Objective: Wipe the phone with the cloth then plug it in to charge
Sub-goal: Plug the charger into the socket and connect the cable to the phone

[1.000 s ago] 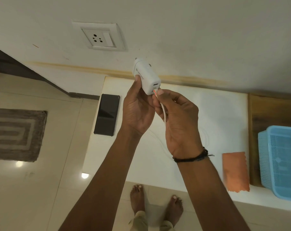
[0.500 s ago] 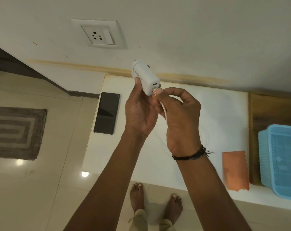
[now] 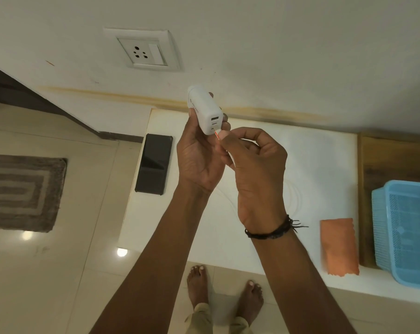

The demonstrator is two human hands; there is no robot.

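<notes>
My left hand (image 3: 199,155) grips a white charger block (image 3: 204,109) in the air above the white shelf (image 3: 312,165). My right hand (image 3: 254,165) pinches the orange-tipped plug of a thin white cable (image 3: 217,136) at the lowest port of the block. The cable's loops lie faintly on the shelf (image 3: 293,196). A black phone (image 3: 154,163) lies flat at the shelf's left end. An orange cloth (image 3: 339,245) lies at the front right. A white wall socket (image 3: 143,50) sits on the wall above.
A light blue plastic basket (image 3: 406,230) stands on a wooden surface (image 3: 394,157) at the right. A grey mat (image 3: 21,191) lies on the tiled floor at the left. My bare feet (image 3: 224,295) stand below the shelf's front edge.
Both hands have dropped slightly with the charger block, which has turned so its ports face me more. My right hand keeps the cable plug at the lowest port.
</notes>
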